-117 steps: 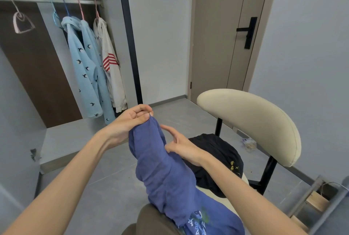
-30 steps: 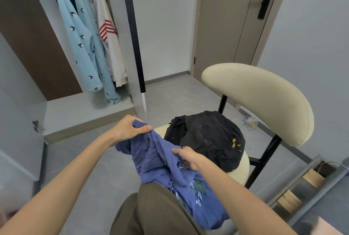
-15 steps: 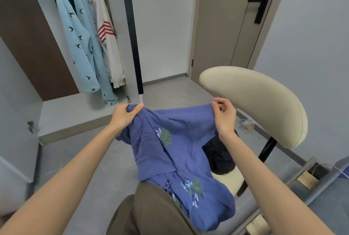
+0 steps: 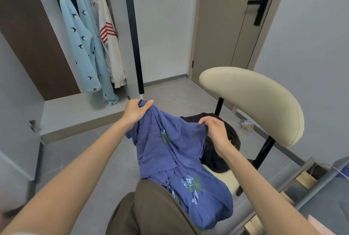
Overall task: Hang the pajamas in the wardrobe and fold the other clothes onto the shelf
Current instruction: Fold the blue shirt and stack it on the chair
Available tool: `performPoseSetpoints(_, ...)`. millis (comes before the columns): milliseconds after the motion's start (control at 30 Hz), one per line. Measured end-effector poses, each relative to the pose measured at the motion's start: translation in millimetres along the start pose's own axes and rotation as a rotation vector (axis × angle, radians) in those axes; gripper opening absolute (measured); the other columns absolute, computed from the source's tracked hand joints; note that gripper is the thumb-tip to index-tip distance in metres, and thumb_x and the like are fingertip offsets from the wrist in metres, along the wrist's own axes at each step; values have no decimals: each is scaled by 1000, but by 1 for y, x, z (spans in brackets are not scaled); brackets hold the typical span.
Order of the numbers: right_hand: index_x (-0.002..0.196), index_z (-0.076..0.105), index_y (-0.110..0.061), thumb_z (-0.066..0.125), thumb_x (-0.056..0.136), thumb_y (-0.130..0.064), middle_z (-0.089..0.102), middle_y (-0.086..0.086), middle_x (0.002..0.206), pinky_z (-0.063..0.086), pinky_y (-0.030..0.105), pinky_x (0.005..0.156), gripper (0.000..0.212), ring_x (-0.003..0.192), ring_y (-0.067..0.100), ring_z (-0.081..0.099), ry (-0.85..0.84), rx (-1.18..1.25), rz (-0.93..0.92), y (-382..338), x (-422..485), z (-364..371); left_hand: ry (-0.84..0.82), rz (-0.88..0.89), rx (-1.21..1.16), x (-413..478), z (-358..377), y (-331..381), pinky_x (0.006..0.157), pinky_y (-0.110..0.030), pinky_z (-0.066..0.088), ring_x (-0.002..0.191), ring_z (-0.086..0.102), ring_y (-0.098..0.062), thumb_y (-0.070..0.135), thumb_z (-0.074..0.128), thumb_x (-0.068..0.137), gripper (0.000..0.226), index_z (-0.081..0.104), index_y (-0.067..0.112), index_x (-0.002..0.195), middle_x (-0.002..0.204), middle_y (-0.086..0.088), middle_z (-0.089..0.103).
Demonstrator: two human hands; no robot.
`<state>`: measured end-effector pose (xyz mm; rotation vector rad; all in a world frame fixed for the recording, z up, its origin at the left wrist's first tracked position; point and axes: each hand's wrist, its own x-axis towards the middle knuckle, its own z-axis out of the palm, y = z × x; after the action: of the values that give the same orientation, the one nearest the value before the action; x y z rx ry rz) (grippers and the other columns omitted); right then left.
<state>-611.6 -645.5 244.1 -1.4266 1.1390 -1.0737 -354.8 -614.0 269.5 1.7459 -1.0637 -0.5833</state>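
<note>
Left grip (image 4: 137,111) bunches top edge of blue embroidered garment (image 4: 170,151); right grip (image 4: 215,131) pinches opposite edge, likely spreading it over knee for folding. Black garment (image 4: 213,159) lies on chair (image 4: 255,102).

Walls (image 4: 166,27): plain pale grey, with a grey skirting (image 4: 164,81) along the foot.
Floor (image 4: 85,159): matt grey tiles.
Door (image 4: 222,27): beige, closed, right of centre, with a black lever handle (image 4: 261,5).
Wardrobe (image 4: 28,36): open at the left, with a dark brown back panel, a pale grey base ledge (image 4: 75,110) and a black vertical edge strip (image 4: 133,27).
Chair (image 4: 255,102): cream padded backrest on black metal legs, before the door.
Light: soft and even.
</note>
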Motion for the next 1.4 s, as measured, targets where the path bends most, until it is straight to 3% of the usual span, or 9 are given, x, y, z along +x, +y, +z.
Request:
performPoseSetpoints(233,62,74,-33,55,80,-7,67,2,68,39,17,57,37,59,8,51,-433,-418,-66,30,-31,30,-20,-16,30,-2,7,10,55,-21,34,62,45,-8,35,60,91,31,57,7,78,70,-2,51)
performPoseSetpoints(367,82,78,-12,52,80,-10,66,2,63,45,28,55,26,59,19,57,-650,-773,-107,58,-40,44,-50,-11,57,-7,10,8,55,-20,33,66,46,-14,37,59,91,32,56,8,77,72,-5,50)
performPoseSetpoints(500,110,71,-12,59,88,-18,64,3,111,46,31,89,26,105,24,55,-578,-991,-205,83,-42,58,-74,-1,71,-13,14,4,62,-26,35,75,47,-18,36,59,91,34,62,2,85,74,-10,51)
performPoseSetpoints(600,123,60,-13,60,91,-30,52,5,121,39,32,93,37,116,24,42,-493,-1105,-257,100,-46,71,-77,15,57,-18,15,3,60,-24,36,74,49,-19,34,58,92,39,64,-4,86,73,-9,54)
performPoseSetpoints(767,119,58,-11,62,85,-30,49,6,118,36,32,85,40,114,24,42,-434,-1190,-340,110,-50,94,-79,17,61,-17,13,1,70,-30,39,79,50,-20,35,58,92,43,65,-7,95,84,-14,57)
performPoseSetpoints(900,66,69,-22,89,40,-40,60,-5,72,46,21,56,37,69,14,60,-281,-1267,-527,107,-56,101,-79,10,47,-16,10,1,70,-30,39,78,49,-20,35,58,92,39,64,-3,91,84,-14,57)
performPoseSetpoints(1000,58,68,-25,89,45,-33,57,-8,64,44,20,52,26,62,14,58,-186,-1169,-591,112,-54,104,-73,-1,38,-14,8,0,72,-30,42,81,53,-20,36,58,92,43,65,-6,96,91,-18,63)
performPoseSetpoints(1133,93,72,-15,63,87,-18,62,1,89,43,31,79,12,90,21,54,-138,-817,-347,106,-36,86,-36,-11,2,-8,0,-4,69,-29,38,77,48,-19,36,57,92,36,64,1,87,81,-11,57)
performPoseSetpoints(1400,96,71,-15,58,90,-5,71,0,97,54,26,76,18,88,13,65,212,60,28,8,22,2,112,35,-111,3,-5,8,58,-17,40,68,52,-7,39,62,88,26,61,22,69,69,7,60)
